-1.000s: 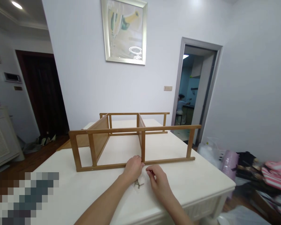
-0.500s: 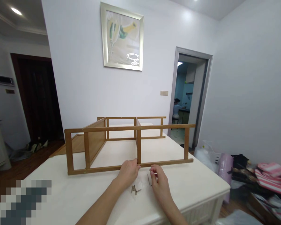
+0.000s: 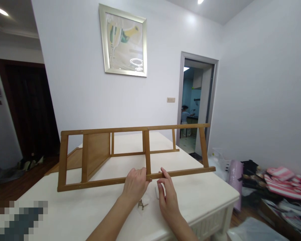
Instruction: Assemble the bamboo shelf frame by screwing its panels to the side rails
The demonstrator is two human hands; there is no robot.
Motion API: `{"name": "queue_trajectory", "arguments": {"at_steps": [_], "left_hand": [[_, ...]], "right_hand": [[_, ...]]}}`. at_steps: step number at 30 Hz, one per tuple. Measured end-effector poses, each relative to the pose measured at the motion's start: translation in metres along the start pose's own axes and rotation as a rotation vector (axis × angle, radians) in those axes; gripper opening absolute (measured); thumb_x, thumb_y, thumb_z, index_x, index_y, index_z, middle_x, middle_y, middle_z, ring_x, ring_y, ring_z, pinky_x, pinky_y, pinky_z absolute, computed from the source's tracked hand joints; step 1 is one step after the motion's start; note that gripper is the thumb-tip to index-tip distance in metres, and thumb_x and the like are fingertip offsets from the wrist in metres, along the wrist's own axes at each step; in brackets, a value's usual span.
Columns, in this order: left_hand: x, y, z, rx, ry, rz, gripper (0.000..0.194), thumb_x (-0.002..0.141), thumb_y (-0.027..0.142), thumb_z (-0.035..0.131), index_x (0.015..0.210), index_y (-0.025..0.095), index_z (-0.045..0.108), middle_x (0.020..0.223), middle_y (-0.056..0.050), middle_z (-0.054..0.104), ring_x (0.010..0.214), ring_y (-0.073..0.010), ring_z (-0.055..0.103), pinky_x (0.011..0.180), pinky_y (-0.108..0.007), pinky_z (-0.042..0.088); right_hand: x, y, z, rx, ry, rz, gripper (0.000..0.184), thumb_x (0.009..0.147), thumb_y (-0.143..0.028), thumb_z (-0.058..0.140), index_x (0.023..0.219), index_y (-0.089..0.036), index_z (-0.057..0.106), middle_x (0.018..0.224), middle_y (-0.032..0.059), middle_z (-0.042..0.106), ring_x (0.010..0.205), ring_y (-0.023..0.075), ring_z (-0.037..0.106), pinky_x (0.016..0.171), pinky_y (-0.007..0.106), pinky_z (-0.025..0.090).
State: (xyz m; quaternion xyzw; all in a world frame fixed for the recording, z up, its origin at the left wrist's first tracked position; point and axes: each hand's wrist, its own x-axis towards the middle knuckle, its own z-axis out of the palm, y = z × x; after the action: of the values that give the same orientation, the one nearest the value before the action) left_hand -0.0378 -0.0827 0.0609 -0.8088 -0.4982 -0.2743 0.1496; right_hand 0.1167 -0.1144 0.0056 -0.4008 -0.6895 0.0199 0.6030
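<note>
My left hand (image 3: 135, 183) is wrapped round the lower front rail of a brown wooden shelf frame (image 3: 102, 182), where a middle upright meets the rail. The frame lies on its side on a white table (image 3: 198, 187), its front tilted. Just right of that joint, my right hand (image 3: 168, 190) has its fingers bent and apart. Its index fingertip reaches the rail; whether it presses on it I cannot tell. A thin bent metal piece, like a hex key (image 3: 156, 192), shows beside the right thumb. Several screws (image 3: 141, 205) lie on a clear plastic bag between my forearms.
A wooden panel (image 3: 74, 160) lies at the table's left. On the floor at right are a purple roll (image 3: 234, 184), striped cloth (image 3: 282, 180) and an open box (image 3: 278, 214). A person (image 3: 185, 115) sits beyond the doorway. A framed picture (image 3: 125, 42) hangs ahead.
The front of the shelf frame has tilted and its upper rail sits higher. My right hand has moved up to the lower rail, its fingers loosening. The view has turned slightly right.
</note>
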Motion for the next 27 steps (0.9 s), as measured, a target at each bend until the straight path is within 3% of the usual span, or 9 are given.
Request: {"name": "queue_trajectory", "arguments": {"at_steps": [6,11,15,20,27], "left_hand": [[-0.001,-0.005,0.002,0.035,0.202,0.095,0.014,0.092,0.028,0.048,0.091,0.017,0.058,0.067,-0.004,0.064,0.064,-0.0196,0.060,0.068,-0.034,0.036],[0.000,-0.008,-0.007,0.099,0.328,0.161,0.022,0.093,0.028,0.047,0.105,0.013,0.057,0.071,-0.005,0.064,0.067,-0.0195,0.058,0.068,-0.035,0.035],[0.001,-0.009,-0.013,0.153,0.423,0.173,0.025,0.092,0.030,0.048,0.106,0.012,0.058,0.073,-0.006,0.063,0.072,-0.0209,0.057,0.068,-0.036,0.034],[-0.001,-0.004,-0.012,0.159,0.465,0.182,0.026,0.092,0.032,0.047,0.104,0.013,0.060,0.073,-0.006,0.062,0.073,-0.0210,0.057,0.070,-0.036,0.035],[-0.006,0.005,-0.016,0.175,0.473,0.203,0.028,0.093,0.032,0.046,0.109,0.012,0.059,0.072,-0.007,0.061,0.072,-0.0221,0.057,0.069,-0.037,0.037]], "right_hand": [[0.001,0.001,0.003,0.026,0.042,-0.059,0.017,0.094,-0.016,0.039,0.099,-0.021,0.054,0.140,0.0144,0.044,0.127,0.0248,0.048,0.103,0.049,0.042],[0.009,-0.003,0.006,0.051,0.090,-0.115,0.018,0.094,-0.014,0.038,0.103,-0.021,0.052,0.139,0.0149,0.045,0.127,0.0253,0.047,0.101,0.051,0.043],[0.020,-0.007,0.008,0.078,0.131,-0.168,0.018,0.094,-0.013,0.037,0.103,-0.021,0.050,0.135,0.0143,0.047,0.127,0.0248,0.045,0.101,0.050,0.043],[0.026,-0.007,0.015,0.125,0.187,-0.156,0.017,0.095,-0.014,0.035,0.103,-0.022,0.048,0.121,0.0129,0.051,0.119,0.0239,0.052,0.097,0.051,0.045],[0.022,-0.007,0.022,0.357,0.220,-0.050,0.016,0.097,-0.021,0.031,0.106,-0.023,0.046,0.117,0.0133,0.046,0.111,0.0239,0.058,0.083,0.044,0.057]]}}
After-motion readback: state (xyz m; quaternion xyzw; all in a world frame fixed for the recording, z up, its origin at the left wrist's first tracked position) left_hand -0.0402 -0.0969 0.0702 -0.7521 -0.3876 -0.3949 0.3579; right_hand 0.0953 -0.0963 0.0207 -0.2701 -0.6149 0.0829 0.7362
